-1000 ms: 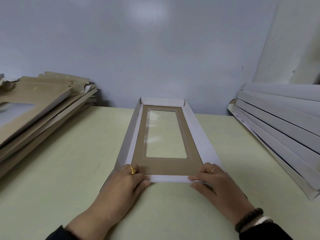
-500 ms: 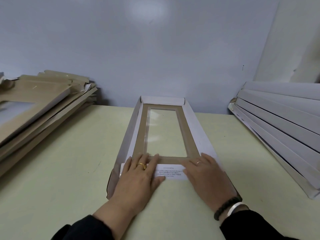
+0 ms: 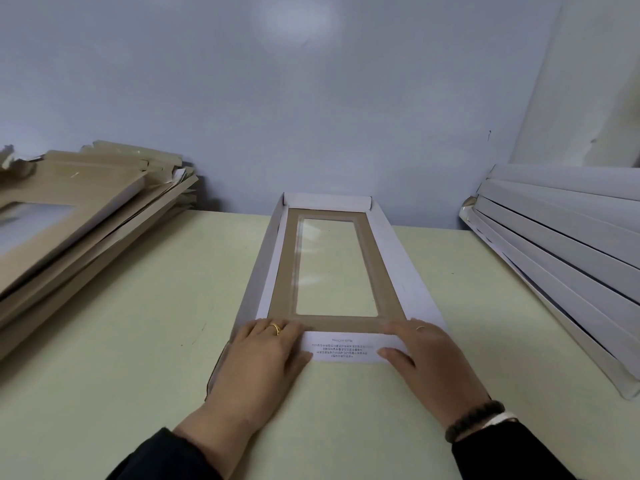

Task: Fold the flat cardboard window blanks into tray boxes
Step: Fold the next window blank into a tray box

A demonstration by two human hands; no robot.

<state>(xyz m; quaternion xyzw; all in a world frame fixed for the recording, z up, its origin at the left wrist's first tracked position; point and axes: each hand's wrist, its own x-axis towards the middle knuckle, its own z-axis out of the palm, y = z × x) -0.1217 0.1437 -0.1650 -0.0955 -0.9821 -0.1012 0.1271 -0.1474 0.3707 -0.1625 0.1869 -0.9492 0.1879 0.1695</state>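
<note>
Fingers (image 3: pixel 277 329) both hands flat, pressing printed flap (image 3: pixel 344 348) down.

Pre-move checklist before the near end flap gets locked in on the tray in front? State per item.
1. Both hands on the near flap: ok. Left hand and right hand press flat on the printed white flap.
2. Far end wall folded up: ok.
3. Long side walls raised: left wall ok; right wall leans outward, not ok.
4. Near corner tabs tucked: cannot tell, hands cover them.
5. Window film intact: ok, no tear visible.
6. Space to set it aside: ok; finished white trays stacked right, flat blanks left.
</note>
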